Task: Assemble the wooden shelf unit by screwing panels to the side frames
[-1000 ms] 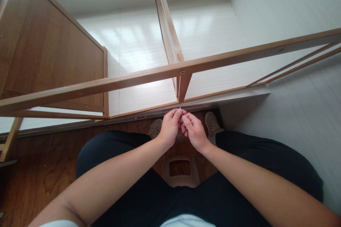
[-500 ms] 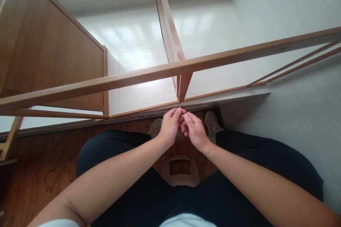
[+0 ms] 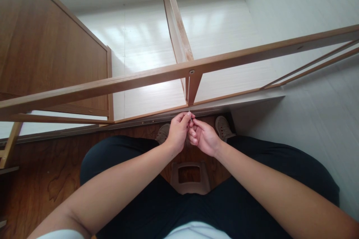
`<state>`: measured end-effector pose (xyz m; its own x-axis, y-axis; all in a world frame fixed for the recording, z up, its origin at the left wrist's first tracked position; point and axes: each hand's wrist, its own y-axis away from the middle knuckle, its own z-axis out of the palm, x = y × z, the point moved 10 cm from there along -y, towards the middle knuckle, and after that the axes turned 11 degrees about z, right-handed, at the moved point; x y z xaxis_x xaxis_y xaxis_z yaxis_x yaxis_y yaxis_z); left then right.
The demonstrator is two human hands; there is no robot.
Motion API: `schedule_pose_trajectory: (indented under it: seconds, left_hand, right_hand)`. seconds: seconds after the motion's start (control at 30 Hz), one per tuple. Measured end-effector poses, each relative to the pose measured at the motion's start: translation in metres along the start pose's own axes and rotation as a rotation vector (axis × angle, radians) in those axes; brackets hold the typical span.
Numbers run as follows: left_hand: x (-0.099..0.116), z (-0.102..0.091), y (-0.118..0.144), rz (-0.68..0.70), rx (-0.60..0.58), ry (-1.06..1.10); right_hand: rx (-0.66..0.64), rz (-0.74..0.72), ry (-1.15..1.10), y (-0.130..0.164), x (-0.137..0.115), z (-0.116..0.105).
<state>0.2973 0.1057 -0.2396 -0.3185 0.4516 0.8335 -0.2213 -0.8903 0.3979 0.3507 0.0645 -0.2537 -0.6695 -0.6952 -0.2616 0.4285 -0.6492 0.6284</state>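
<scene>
A thin, bent metal hex key (image 3: 191, 118) points at the foot of the middle wooden upright (image 3: 195, 89) of a light-brown frame. My left hand (image 3: 176, 132) is closed, pinching its shaft between thumb and forefinger. From the right, my right hand (image 3: 206, 137) has its thumb and finger closed at the bent end, the other fingers loosely curled. Where the key's tip meets the wood is too small to make out. Above both hands runs the long wooden rail (image 3: 146, 75), with a round metal bolt head (image 3: 192, 71) at the joint.
A wooden panel (image 3: 61, 48) stands at the left, and another divider (image 3: 178, 18) runs back from the rail. Behind lies a pale floor ledge (image 3: 146, 44); a pale wall (image 3: 314, 127) borders the right. A plastic stool (image 3: 175, 179) sits between my legs.
My right hand has turned at the wrist, its palm now facing up more and its lower fingers shifted. My left hand keeps its pinch on the hex key. The view has shifted slightly.
</scene>
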Motion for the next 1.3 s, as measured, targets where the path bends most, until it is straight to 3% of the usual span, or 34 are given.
schedule_pose_trajectory:
  seconds: [0.33, 0.53, 0.77, 1.3]
  left_hand:
    - [0.001, 0.003, 0.003, -0.01, -0.004, -0.005]
    - [0.002, 0.007, 0.006, -0.004, -0.036, -0.029]
    - [0.004, 0.011, 0.005, 0.008, -0.076, -0.034]
    - [0.005, 0.009, -0.001, 0.037, -0.084, -0.023]
  right_hand:
    - [0.029, -0.039, 0.049, 0.0, 0.0, -0.003]
    - [0.149, -0.268, 0.239, 0.008, -0.014, -0.009]
    - [0.279, -0.466, 0.593, 0.027, -0.03, 0.001]
    - [0.369, -0.524, 0.719, 0.031, -0.036, -0.002]
